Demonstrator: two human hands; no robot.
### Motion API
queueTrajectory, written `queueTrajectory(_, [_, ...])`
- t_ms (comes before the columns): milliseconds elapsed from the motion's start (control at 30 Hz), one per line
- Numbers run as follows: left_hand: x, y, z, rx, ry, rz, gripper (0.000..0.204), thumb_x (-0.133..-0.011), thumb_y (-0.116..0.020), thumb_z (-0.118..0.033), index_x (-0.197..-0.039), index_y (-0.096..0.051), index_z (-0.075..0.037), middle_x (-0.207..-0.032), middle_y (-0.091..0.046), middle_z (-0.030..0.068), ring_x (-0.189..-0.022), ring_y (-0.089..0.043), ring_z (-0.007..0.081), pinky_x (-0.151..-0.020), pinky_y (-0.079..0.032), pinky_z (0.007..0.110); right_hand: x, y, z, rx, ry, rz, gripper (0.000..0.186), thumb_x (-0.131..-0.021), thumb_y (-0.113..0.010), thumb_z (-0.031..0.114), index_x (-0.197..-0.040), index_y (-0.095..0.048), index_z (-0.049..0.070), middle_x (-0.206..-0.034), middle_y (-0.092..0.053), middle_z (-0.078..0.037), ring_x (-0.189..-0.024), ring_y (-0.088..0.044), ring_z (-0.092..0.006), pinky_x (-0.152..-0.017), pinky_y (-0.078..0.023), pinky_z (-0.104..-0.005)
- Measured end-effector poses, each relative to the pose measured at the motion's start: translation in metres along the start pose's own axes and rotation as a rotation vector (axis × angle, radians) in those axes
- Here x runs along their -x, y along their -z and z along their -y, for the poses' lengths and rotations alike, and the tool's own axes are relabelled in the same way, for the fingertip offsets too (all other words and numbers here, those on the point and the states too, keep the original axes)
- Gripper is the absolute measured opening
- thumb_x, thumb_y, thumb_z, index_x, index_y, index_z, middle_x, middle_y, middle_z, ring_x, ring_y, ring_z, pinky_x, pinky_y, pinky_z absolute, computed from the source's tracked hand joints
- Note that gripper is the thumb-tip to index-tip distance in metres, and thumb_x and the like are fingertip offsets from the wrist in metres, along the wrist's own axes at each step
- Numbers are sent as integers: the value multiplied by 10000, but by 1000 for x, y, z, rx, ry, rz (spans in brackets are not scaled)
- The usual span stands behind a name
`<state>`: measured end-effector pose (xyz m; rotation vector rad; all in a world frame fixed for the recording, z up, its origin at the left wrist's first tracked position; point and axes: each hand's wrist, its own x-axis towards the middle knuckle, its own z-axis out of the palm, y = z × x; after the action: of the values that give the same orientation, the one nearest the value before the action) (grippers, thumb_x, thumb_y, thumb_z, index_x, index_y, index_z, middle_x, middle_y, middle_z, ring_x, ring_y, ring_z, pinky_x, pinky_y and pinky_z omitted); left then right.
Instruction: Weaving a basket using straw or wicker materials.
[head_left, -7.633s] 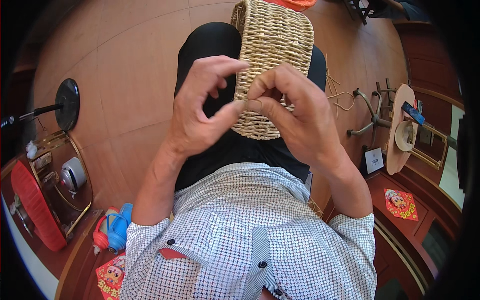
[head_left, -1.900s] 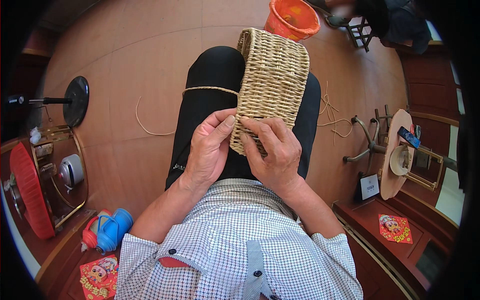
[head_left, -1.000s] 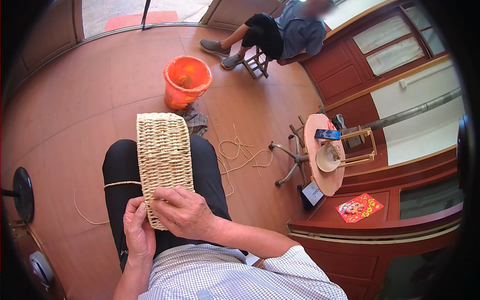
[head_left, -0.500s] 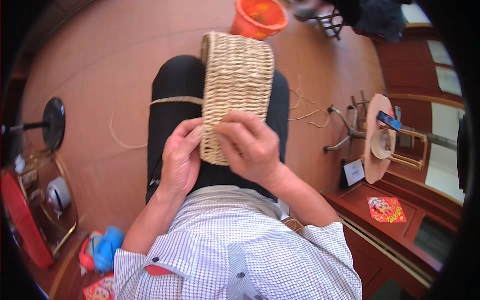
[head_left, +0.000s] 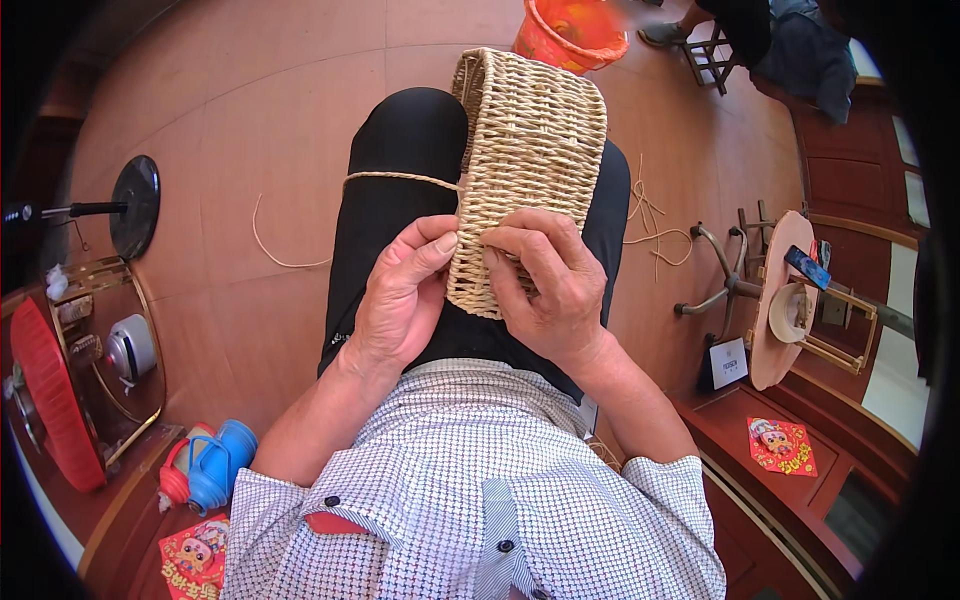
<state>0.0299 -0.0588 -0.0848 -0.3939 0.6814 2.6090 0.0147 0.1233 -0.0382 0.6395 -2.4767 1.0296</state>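
A straw-coloured woven basket (head_left: 540, 140) lies across my lap, tilted so that part of its hollow inside shows at the far left edge. My left hand (head_left: 405, 295) pinches the basket's near left edge between thumb and forefinger. On the weave just right of that, my right hand (head_left: 555, 280) is closed, its thumb and fingertips drawn together against the strands. Whatever sits between those right fingertips is hidden. A twisted straw cord (head_left: 400, 177) runs from the basket's left side over my left thigh.
Loose cord (head_left: 665, 232) lies on the floor at the right. An orange bucket (head_left: 570, 40) stands beyond my knees. To the right is a round-topped stool (head_left: 775, 330) with a phone (head_left: 808, 267) on it. A blue flask (head_left: 222, 465) is at lower left. Another person's foot (head_left: 662, 36) shows far right.
The whole scene has shifted rightward in view. The basket has turned a little, showing more of its inside. Both hands stay at its near left edge.
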Motion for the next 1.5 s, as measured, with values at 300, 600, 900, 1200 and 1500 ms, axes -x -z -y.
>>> queueTrajectory(300, [-1, -6, 1, -99, -48, 25, 304, -1075, -654, -175, -1336, -598, -29, -1234, -696, 69, -1149, -654, 134, -1087, -502, 315, 2, 0, 0, 1, -12, -1, 212, -825, -803, -2, -1020, -732, 38, -1020, -685, -84, -900, -723, -245, -764, -608, -344])
queueTrajectory(600, [-1, -5, 4, -94, -66, 30, 476, -1066, -663, -182, -1490, -497, -44, -1371, -652, 85, -1299, -607, 173, -1160, -469, 356, 11, -2, -1, -33, -32, -14, 232, -814, -827, 5, -1036, -777, 45, -1003, -683, -76, -873, -710, -230, -748, -596, -335])
queueTrajectory(900, [-4, -3, 2, -60, -49, 85, 625, -1055, -647, -132, -1603, -359, -50, -1428, -636, 112, -1352, -582, 203, -1205, -428, 386, 8, 1, 3, -59, -74, 32, 227, -813, -819, 15, -1034, -779, 47, -962, -673, -78, -850, -706, -232, -730, -588, -345])
queueTrajectory(1200, [1, -9, 0, -65, -51, 57, 653, -1062, -633, -146, -1629, -324, -49, -1433, -627, 130, -1355, -580, 209, -1215, -414, 393, 7, -1, 2, -32, -37, 31, 210, -821, -812, 9, -1024, -777, 47, -955, -671, -79, -848, -706, -236, -731, -590, -343])
queueTrajectory(1500, [-7, -6, -10, -84, 22, 157, 718, -1038, -634, -158, -1652, -280, -47, -1442, -606, 131, -1368, -563, 211, -1226, -394, 389, -1, 0, 9, -10, -65, 27, 214, -805, -829, 10, -998, -754, 63, -956, -711, -65, -854, -723, -226, -732, -598, -341])
